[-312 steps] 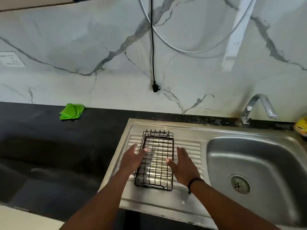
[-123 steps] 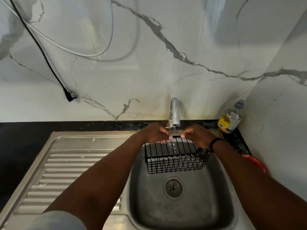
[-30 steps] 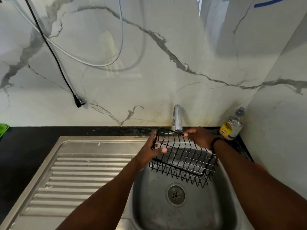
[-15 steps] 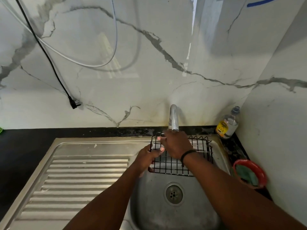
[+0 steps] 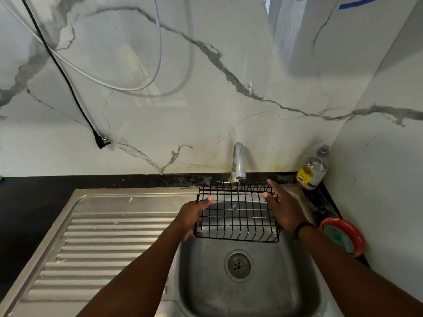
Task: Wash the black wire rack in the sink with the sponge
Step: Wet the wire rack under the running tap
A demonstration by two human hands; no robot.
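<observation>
Both forearms are extended from the bottom of the frame toward its centre, bare to the lower edge. The left hand (image 5: 191, 219) is curled, its thumb laid on top and its fingers tucked beneath, just left of centre. The right hand (image 5: 283, 208) is held flat and open just right of centre, fingers straight and pointed up-frame, a dark band worn at its wrist.

Bare forearms, no sleeves, thin black band (image 5: 301, 225) on the right wrist

Dim, soft daylight from upper right; wide-angle edge bending
</observation>
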